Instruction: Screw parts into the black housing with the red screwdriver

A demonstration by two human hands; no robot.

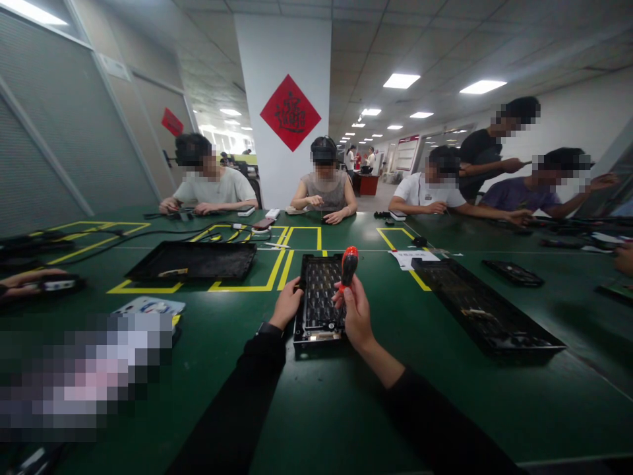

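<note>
In front of me a black rectangular casing lies on the green table, its upper face covered by a repeating pattern of small dark shapes. My left hand grips its left edge, with the thumb near the upper side. Over the casing's right side, my right hand is closed around a screwdriver. The red and black handle points upward; the shaft and tip are hidden behind my fingers, so I cannot tell whether the tip touches the casing.
Shallow black trays lie to the left and right. A paper sheet touches the right tray. Black cables cross the left side, and yellow tape marks the green table. Several people sit opposite; another stands at right.
</note>
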